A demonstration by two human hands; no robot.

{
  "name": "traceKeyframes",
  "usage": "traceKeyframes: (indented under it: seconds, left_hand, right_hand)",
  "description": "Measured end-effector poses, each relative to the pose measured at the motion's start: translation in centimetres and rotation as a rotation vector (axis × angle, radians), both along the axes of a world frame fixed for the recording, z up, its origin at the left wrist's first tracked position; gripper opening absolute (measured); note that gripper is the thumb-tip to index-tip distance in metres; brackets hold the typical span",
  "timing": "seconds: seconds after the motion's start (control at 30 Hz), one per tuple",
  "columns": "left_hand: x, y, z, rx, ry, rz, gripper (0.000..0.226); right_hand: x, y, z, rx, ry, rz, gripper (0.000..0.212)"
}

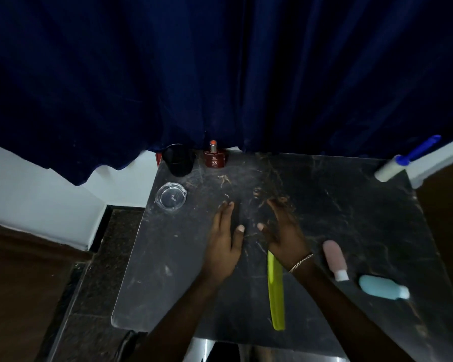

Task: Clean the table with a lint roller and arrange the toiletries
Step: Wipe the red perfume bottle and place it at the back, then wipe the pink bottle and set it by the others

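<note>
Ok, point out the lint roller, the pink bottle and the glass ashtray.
lint roller (389, 169), head view, on its white roll.
pink bottle (334, 256), head view, on its body.
glass ashtray (171, 197), head view, on its centre.

Green strip top end hidden under right hand, perfume bottle label unreadable

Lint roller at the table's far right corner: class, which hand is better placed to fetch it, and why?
Right hand: the lint roller lies on its side of the table; the left hand would need to cross over. Both hands are empty.
</note>
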State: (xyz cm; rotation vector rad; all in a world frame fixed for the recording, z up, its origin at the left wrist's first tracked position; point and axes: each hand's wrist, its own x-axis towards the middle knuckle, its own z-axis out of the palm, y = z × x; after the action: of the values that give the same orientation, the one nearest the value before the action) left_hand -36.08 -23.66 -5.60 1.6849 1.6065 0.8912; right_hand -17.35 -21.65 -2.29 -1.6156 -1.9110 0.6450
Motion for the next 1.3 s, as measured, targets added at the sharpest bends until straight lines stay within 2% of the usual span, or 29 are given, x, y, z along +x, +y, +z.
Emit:
traceKeyframes:
  seconds: [0.33,0.47,0.57,0.67,0.73,0.77,0.93,1.1,1.3]
  left_hand:
    - [10.1,-7.7,0.7,-0.053,0.011,-0.175,0.062]
    - [14.0,-8.9,0.3,-0.061,0.061,-0.218,0.062]
    - [16.4,-8.7,0.1,-0.067,0.083,-0.224,0.060]
    - [18.6,-8.0,-0.4,-0.162,0.024,-0.232,0.060]
    - [20.7,-7.3,-0.6,-0.304,-0.066,-0.165,0.059]
    - [21.4,-6.9,-0.6,-0.371,-0.107,-0.109,0.056]
    - [24.5,-5.0,-1.4,-0.534,-0.114,0.029,0.022]
    - [26.2,-4.1,-2.1,-0.585,-0.077,0.045,0.032]
    - [26.6,-3.4,-2.7,-0.598,-0.089,0.068,0.030]
  right_hand:
    - [8.4,-9.3,1.2,0.027,-0.009,-0.184,0.058]
    - [12.1,-11.7,0.5,-0.066,0.025,-0.298,0.053]
    - [14.4,-12.0,0.0,-0.158,-0.026,-0.355,0.049]
    - [16.2,-11.2,-0.6,-0.232,-0.088,-0.394,0.030]
    - [17.4,-10.4,-1.0,-0.318,-0.093,-0.457,0.011]
    - [17.6,-9.9,-1.2,-0.370,-0.105,-0.472,0.009]
    - [18.4,-7.2,-2.6,-0.536,-0.142,-0.447,0.024]
    - [18.4,-6.2,-4.1,-0.650,-0.106,-0.457,0.031]
    - [18.1,-6.0,-4.7,-0.626,-0.096,-0.475,0.028]
